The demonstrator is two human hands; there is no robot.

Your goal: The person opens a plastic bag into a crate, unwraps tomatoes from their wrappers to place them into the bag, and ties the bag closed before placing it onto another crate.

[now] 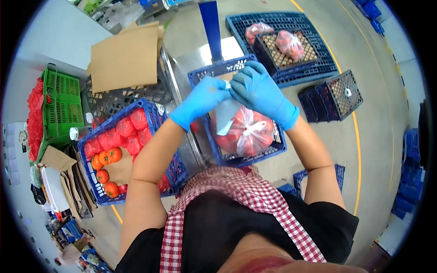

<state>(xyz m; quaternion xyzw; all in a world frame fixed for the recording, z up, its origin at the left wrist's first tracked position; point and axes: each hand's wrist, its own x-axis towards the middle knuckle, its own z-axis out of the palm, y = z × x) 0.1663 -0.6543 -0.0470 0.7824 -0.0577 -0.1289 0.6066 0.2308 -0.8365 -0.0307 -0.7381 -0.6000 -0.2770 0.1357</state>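
Both my hands wear blue gloves and meet above a blue crate [217,159]. My left hand [205,98] is closed, with a pale blue-white strip [225,119] hanging below its fingertips. A small white piece shows at the left fingertips; I cannot make out what it is. My right hand [259,93] has its fingers bent and pressed together against the left fingertips, hiding whatever they pinch. Just below the hands, in the crate, lies a clear plastic bag of tomatoes [243,139], gathered and tied with a white tie at its top.
To the left, another blue crate [98,193] holds loose tomatoes [111,189] and red-wrapped ones [125,129]. Cardboard sheets [123,61] lie behind it. A blue pallet [282,20] at the back right carries a crate and bagged tomatoes [290,44]. Stacked dark crates [334,98] stand right.
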